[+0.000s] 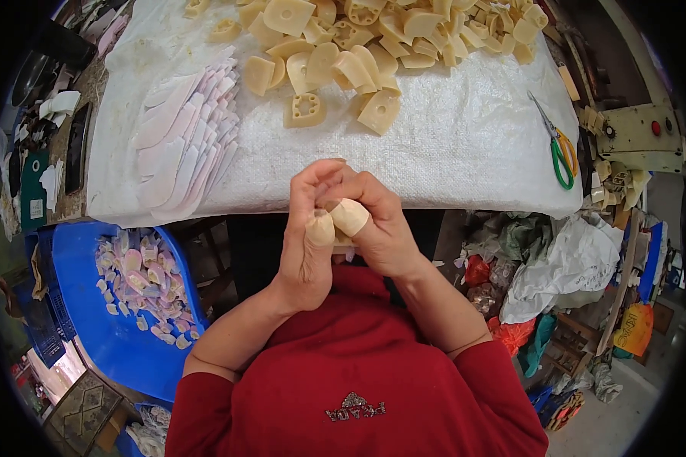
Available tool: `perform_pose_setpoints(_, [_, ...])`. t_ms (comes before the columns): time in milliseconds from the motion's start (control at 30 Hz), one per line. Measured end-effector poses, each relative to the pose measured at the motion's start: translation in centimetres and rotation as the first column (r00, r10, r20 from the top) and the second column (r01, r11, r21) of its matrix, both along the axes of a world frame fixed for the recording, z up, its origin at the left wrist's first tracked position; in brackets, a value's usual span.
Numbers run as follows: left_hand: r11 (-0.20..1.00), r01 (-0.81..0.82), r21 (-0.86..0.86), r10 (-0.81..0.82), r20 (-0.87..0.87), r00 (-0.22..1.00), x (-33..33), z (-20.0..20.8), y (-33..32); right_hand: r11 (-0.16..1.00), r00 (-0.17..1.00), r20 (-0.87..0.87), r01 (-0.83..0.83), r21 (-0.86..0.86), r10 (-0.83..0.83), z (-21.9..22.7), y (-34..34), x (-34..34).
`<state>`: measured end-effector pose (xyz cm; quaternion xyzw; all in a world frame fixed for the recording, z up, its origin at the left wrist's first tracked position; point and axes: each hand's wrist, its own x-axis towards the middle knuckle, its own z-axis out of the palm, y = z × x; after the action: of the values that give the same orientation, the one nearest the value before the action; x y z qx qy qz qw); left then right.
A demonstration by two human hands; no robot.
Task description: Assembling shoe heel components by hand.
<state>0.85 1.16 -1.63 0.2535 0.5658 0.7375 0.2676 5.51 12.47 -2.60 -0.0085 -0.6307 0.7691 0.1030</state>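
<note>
My left hand (297, 244) and my right hand (389, 232) meet at the near edge of the table, fingers curled inward and thumbs side by side. Cream covers wrap both thumbs. Between the hands is a small cream moulded piece (344, 249); only its lower edge shows below the thumbs, and the rest is hidden by my fingers. Beyond my hands lies a heap of cream moulded shoe heels (312, 68), some with round holes in their tops. To the left, a fanned stack of pale pink and white strips (183, 145) rests on the white woven sheet (465, 152).
Scissors (558, 148) with green and orange handles lie at the table's right. Below left stands a blue basin (122, 346) with many small pink and cream pieces. Crumpled plastic bags (564, 263) are piled at the right. A machine box (640, 129) with a red button stands beyond.
</note>
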Motion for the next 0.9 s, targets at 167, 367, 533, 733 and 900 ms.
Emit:
perform_pose_setpoints(167, [0.998, -0.041, 0.050, 0.031, 0.193, 0.981, -0.8, 0.3, 0.0, 0.995, 0.999, 0.006, 0.050, -0.081, -0.049, 0.5, -0.9, 0.7])
perform_pose_setpoints(367, [0.989, -0.114, 0.095, 0.089, 0.236, 0.968, -0.2, -0.2, 0.3, 0.994, 0.999, -0.022, 0.046, -0.099, -0.048, 0.2, -0.9, 0.2])
perform_pose_setpoints(533, [0.984, -0.030, 0.175, -0.031, 0.339, 0.940, -0.5, -0.3, 0.2, 0.971, 0.987, -0.043, 0.162, 0.177, -0.157, 0.4, -1.1, 0.2])
perform_pose_setpoints(733, [0.930, -0.021, 0.366, -0.183, 0.512, 0.839, -1.3, 0.0, 0.2, 0.998, 0.981, 0.188, -0.033, -0.059, 0.043, 1.0, 0.9, 0.4])
perform_pose_setpoints(900, [0.990, 0.053, 0.132, -0.098, 0.357, 0.929, -2.1, 1.0, -0.2, 0.958, 0.988, -0.001, 0.152, 0.244, -0.157, 2.6, 1.8, -0.1])
